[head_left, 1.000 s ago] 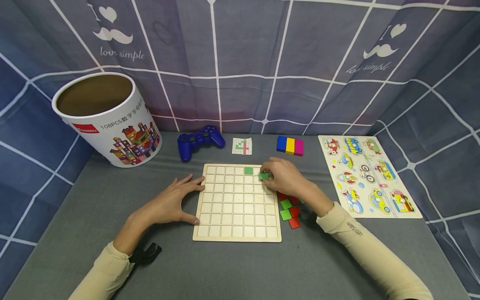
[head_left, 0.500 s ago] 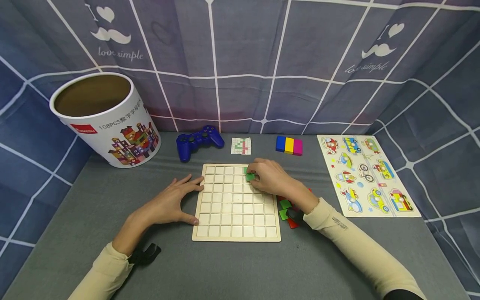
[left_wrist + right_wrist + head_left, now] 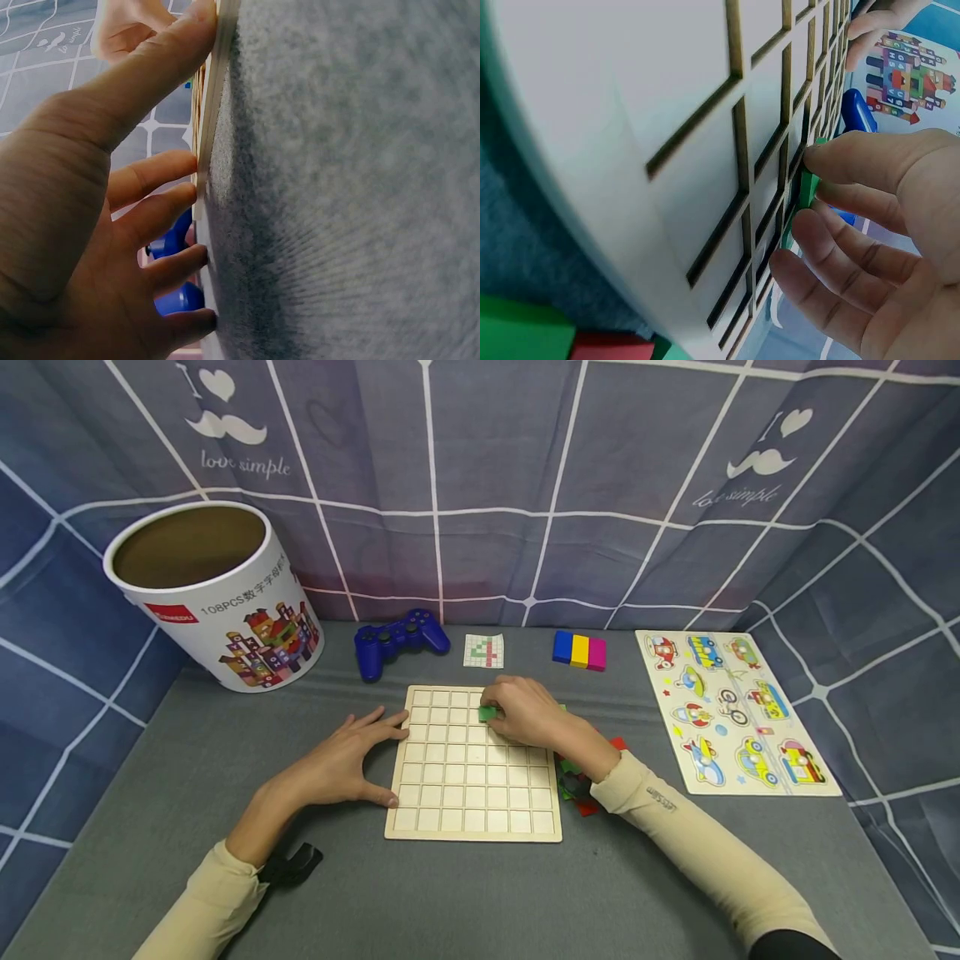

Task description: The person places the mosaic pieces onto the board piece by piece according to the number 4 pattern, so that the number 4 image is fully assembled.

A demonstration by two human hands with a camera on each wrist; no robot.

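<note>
In the head view, a pale wooden grid board lies on the grey table. My right hand pinches a green square tile over the second row from the far edge. The right wrist view shows that tile tilted between thumb and fingers, close to the grid; a sliver of another green tile shows just past it. Spread along the board's left edge, my left hand touches it with thumb and fingertips. Red and green loose tiles lie right of the board, partly hidden by my right wrist.
Behind the board are a blue game controller, a small pattern card and a row of blue, yellow and magenta blocks. A large white tub stands at the left. A picture puzzle board lies at the right.
My right hand has moved left across the board's far rows with the green tile. It now covers the green tile seen earlier in the far row. My left hand has stayed put.
</note>
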